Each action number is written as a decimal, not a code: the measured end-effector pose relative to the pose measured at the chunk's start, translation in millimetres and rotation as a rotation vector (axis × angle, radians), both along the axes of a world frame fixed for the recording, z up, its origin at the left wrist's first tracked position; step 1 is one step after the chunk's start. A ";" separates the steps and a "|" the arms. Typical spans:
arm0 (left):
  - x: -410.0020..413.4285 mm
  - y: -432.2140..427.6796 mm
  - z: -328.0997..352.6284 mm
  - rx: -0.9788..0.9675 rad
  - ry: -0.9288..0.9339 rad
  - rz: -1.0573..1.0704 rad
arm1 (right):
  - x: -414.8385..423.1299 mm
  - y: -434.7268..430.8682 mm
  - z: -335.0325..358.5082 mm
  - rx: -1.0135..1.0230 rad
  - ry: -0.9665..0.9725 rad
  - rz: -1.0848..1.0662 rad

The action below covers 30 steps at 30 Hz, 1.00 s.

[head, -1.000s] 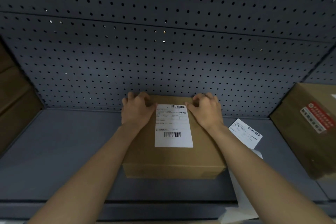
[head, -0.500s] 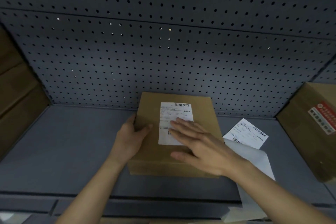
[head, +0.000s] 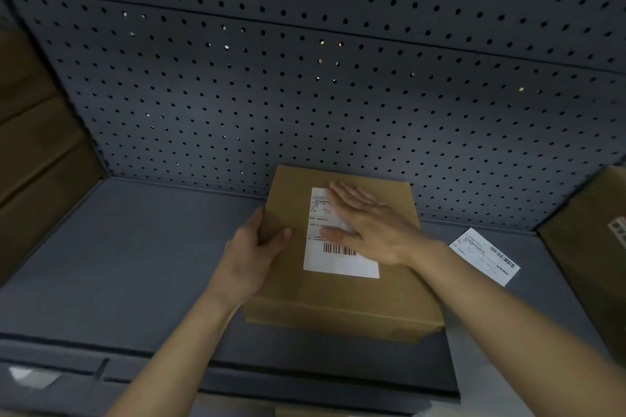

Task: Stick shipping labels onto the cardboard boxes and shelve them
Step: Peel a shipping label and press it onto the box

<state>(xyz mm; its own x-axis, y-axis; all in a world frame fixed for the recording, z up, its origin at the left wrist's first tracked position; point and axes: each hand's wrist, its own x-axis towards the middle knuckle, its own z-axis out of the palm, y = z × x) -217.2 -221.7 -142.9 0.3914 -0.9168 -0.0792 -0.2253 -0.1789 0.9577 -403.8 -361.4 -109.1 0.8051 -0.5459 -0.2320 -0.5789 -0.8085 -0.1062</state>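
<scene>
Top of cardboard box [head: 338, 305]: shipping label [head: 338, 264], one barcode near its lower edge, small print above too blurred to read, partly under right hand [head: 376, 230]. On shelf [head: 135, 264]: loose label [head: 484, 256], barcodes, print illegible. On side box [head: 589, 254] at far right: sticker [head: 618, 228], cut off, illegible.

Back wall: dark grey perforated panel [head: 305, 118], upright, regular rows of round holes. A horizontal seam [head: 338, 32] crosses it high up. Small points of light [head: 330, 52] show through a few holes near centre. Lower left, at the front rail [head: 169, 372]: white scrap [head: 25, 375], blurred
</scene>
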 end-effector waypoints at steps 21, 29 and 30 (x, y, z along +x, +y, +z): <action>-1.7 1.4 2.1 -0.015 -0.009 0.017 | -26.7 65.7 4.4 -0.036 -0.045 0.301; -0.6 1.8 0.3 -0.035 0.012 -0.004 | 6.9 18.3 4.7 0.060 -0.027 0.199; -0.3 1.7 -0.1 -0.037 0.014 -0.008 | 9.5 14.7 3.8 0.062 -0.032 0.187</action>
